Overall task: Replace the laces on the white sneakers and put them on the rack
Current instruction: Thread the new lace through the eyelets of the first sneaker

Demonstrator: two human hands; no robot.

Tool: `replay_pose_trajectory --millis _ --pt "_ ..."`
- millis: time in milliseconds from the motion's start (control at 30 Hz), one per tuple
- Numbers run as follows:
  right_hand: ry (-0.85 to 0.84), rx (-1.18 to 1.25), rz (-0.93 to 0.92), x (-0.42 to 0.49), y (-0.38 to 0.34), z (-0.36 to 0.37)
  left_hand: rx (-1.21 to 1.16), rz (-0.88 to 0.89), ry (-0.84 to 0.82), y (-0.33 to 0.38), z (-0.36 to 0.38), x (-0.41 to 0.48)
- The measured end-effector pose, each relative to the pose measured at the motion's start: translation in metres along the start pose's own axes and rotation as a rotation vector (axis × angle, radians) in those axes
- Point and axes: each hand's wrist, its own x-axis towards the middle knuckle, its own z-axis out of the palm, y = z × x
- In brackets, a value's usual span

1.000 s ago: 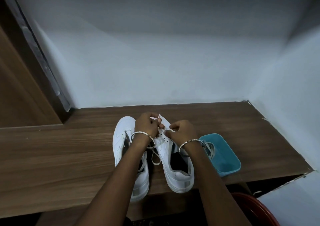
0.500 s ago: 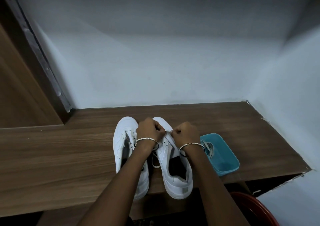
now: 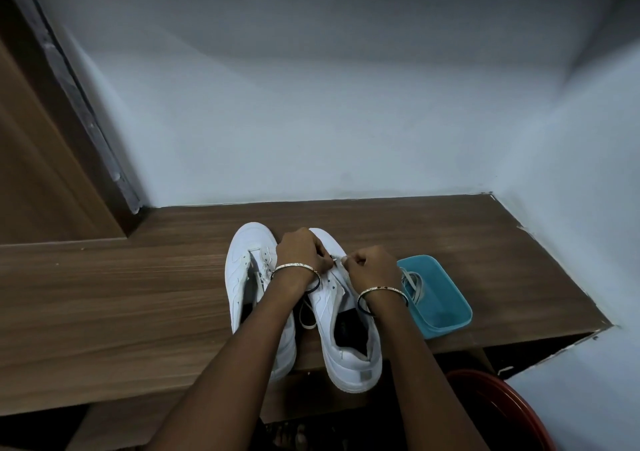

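Threading: white lace [image 3: 308, 326] at toe-end eyelets of sneaker [image 3: 349, 353] just left of teal tray [image 3: 450, 324].
Left hand [image 3: 301, 253]: curled, pinching lace.
Right hand [image 3: 372, 269]: curled, pinching same lace.
Other sneaker [image 3: 242, 263]: further left of tray, unlaced.
Risk: heels overhang shelf [image 3: 138, 295] edge; a hard tug could tip the sneaker off.

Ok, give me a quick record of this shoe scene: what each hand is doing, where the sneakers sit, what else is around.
left hand: pinches the lace over the right sneaker
right hand: pinches the same lace, close to the left hand
left sneaker: on the shelf, front eyelets look unlaced
right sneaker: beside it, heel over the shelf's front edge
tray: blue, right of the sneakers
spare laces: coiled in the tray
tub: red, below the shelf, partly out of view
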Motion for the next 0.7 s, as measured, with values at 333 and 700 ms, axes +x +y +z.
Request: replay_pose_trajectory --millis 333,700 --pt "-0.069 0.082 -0.042 -0.004 0.001 -0.006 0.003 0.015 0.008 -0.002 0.001 0.004" --pt "-0.189 0.392 0.049 0.012 0.006 -0.006 -0.225 -0.038 0.068 -0.011 0.008 -0.003"
